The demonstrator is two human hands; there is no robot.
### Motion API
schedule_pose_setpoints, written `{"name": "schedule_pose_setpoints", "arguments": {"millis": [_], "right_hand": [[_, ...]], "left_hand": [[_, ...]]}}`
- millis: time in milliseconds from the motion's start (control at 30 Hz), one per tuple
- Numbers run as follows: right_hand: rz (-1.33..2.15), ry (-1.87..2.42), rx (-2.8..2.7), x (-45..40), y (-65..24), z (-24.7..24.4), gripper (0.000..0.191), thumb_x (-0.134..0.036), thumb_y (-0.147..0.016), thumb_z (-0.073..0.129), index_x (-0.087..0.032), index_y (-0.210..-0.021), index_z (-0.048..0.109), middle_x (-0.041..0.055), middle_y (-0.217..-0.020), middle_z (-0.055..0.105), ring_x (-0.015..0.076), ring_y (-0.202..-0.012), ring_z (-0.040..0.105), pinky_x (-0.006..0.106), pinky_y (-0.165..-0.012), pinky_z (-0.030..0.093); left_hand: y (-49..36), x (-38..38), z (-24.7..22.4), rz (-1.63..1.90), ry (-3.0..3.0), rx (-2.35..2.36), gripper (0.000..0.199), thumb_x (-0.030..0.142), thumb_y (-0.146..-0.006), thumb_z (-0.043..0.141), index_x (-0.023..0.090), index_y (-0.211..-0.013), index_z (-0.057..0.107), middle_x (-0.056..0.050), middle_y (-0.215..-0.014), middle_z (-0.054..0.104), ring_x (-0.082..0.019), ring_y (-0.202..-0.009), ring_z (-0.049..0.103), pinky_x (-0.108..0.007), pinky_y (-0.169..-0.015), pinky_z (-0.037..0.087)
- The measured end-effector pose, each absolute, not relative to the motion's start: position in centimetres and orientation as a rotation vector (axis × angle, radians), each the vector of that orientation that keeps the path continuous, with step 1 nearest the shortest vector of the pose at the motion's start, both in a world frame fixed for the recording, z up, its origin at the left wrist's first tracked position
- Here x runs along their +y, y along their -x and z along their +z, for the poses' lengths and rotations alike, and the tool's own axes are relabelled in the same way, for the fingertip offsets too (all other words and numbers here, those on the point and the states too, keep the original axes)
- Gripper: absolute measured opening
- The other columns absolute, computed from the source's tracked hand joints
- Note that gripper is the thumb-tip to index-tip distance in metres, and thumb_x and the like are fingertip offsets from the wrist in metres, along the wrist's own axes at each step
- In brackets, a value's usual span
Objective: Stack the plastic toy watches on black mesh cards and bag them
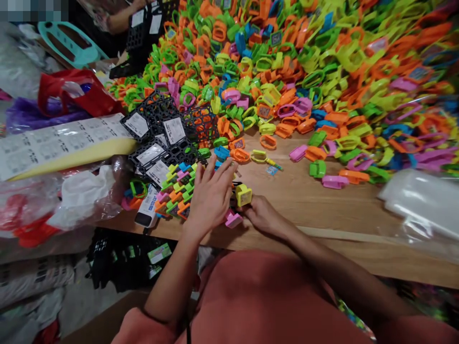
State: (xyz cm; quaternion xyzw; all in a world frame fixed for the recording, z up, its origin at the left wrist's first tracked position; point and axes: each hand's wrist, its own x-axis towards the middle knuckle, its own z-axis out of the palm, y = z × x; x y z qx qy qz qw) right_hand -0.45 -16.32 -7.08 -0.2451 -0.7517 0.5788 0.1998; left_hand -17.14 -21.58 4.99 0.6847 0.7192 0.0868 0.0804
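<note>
My left hand (211,196) lies palm down with its fingers stretched out, over the right part of a tightly packed set of colourful plastic toy watches (178,191) in slanting rows. The hand hides part of these rows. To its right, my right hand (263,216) is closed at the edge of a yellow toy watch (244,195) with a square face, its fingertips partly hidden. Just below that piece sits a pink toy watch (233,219). A dark edge shows between the two hands, seemingly part of a black rack.
A large heap of loose toy watches (287,62) covers the back. Black plastic racks (154,129) with white labels lie at left, near a sticker sheet (64,138) and a white device (147,210). Clear plastic bags (426,200) lie right. Another person's arm (125,16) shows at the back.
</note>
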Motion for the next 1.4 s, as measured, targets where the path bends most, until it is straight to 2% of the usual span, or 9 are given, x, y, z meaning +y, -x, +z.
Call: {"name": "schedule_pose_setpoints", "arguments": {"millis": [233, 367, 467, 600, 800, 933, 1100, 1233, 1400], "right_hand": [[1.276, 0.485, -2.423, -16.8, 0.9, -7.1, 0.049, 0.002, -0.078, 0.041, -0.016, -0.115, 0.067, 0.0137, -0.119, 0.07, 0.0252, -0.113, 0.063, 0.042, -0.103, 0.05], [1.322, 0.463, -2.505, -13.7, 0.2, -4.4, 0.034, -0.002, -0.086, 0.047, -0.017, -0.107, 0.069, 0.0089, -0.106, 0.073, 0.0218, -0.101, 0.066, 0.034, -0.094, 0.052], [0.945, 0.806, -2.462, -9.8, -1.0, -2.9, 0.021, -0.014, -0.097, 0.05, -0.016, -0.109, 0.068, 0.0124, -0.108, 0.071, 0.0252, -0.102, 0.064, 0.037, -0.093, 0.05], [0.561, 1.306, -2.504, -5.7, -2.1, -3.3, 0.023, -0.016, -0.094, 0.057, -0.011, -0.115, 0.066, 0.0196, -0.111, 0.068, 0.0323, -0.106, 0.061, 0.041, -0.093, 0.048], [0.793, 1.195, -2.382, -6.7, -2.5, -4.1, 0.022, -0.018, -0.093, 0.055, -0.014, -0.109, 0.069, 0.0141, -0.106, 0.066, 0.028, -0.101, 0.061, 0.037, -0.09, 0.047], [1.296, 1.019, -2.087, -10.6, -1.6, -3.8, 0.013, -0.028, -0.088, 0.063, -0.018, -0.095, 0.066, 0.0045, -0.087, 0.065, 0.0206, -0.08, 0.058, 0.031, -0.074, 0.047], [1.983, 0.838, -1.696, -14.3, 0.6, -5.1, 0.019, -0.033, -0.088, 0.062, -0.018, -0.099, 0.062, 0.0005, -0.08, 0.063, 0.0153, -0.068, 0.055, 0.028, -0.065, 0.049], [1.764, 0.787, -1.973, -15.0, 1.2, -6.7, 0.01, -0.02, -0.089, 0.052, -0.018, -0.086, 0.062, 0.0029, -0.081, 0.065, 0.0175, -0.075, 0.059, 0.03, -0.074, 0.05], [1.292, 0.64, -2.257, -15.8, 1.2, -7.4, 0.028, -0.003, -0.082, 0.043, -0.019, -0.093, 0.063, 0.0083, -0.096, 0.069, 0.0218, -0.091, 0.062, 0.034, -0.089, 0.052]], "left_hand": [[16.3, -21.4, 5.7, 0.146, -2.025, 2.124, 0.054, 0.044, -0.11, 0.032, 0.021, -0.157, 0.041, -0.007, -0.168, 0.036, -0.035, -0.161, 0.015, -0.07, -0.127, 0.01], [16.0, -21.6, 5.3, 0.132, -2.092, 2.192, 0.054, 0.045, -0.106, 0.043, 0.021, -0.154, 0.046, -0.008, -0.168, 0.036, -0.036, -0.16, 0.019, -0.067, -0.128, 0.016], [16.4, -22.0, 4.9, 0.146, -2.148, 2.148, 0.051, 0.035, -0.107, 0.042, 0.021, -0.156, 0.045, -0.006, -0.168, 0.037, -0.034, -0.159, 0.021, -0.063, -0.129, 0.02], [16.9, -22.2, 4.6, 0.228, -2.16, 2.148, 0.054, 0.04, -0.108, 0.039, 0.019, -0.158, 0.04, -0.009, -0.171, 0.027, -0.033, -0.161, 0.017, -0.062, -0.129, 0.02], [17.1, -22.3, 4.2, 0.264, -2.112, 2.153, 0.056, 0.039, -0.11, 0.03, 0.016, -0.16, 0.033, -0.01, -0.171, 0.027, -0.03, -0.162, 0.01, -0.06, -0.13, 0.019], [17.1, -22.1, 4.3, 0.241, -2.086, 2.143, 0.054, 0.03, -0.109, 0.03, 0.016, -0.16, 0.033, -0.01, -0.17, 0.032, -0.029, -0.162, 0.012, -0.059, -0.131, 0.017], [17.0, -21.9, 4.5, 0.205, -2.091, 2.143, 0.052, 0.027, -0.108, 0.03, 0.016, -0.159, 0.036, -0.01, -0.169, 0.034, -0.03, -0.162, 0.012, -0.057, -0.131, 0.015], [16.9, -22.0, 4.5, 0.196, -2.087, 2.145, 0.052, 0.026, -0.107, 0.031, 0.016, -0.158, 0.037, -0.009, -0.169, 0.033, -0.03, -0.162, 0.012, -0.058, -0.131, 0.016], [17.2, -22.0, 4.8, 0.243, -2.045, 2.109, 0.052, 0.034, -0.11, 0.026, 0.017, -0.159, 0.036, -0.009, -0.169, 0.033, -0.028, -0.162, 0.011, -0.056, -0.131, 0.015]]}}
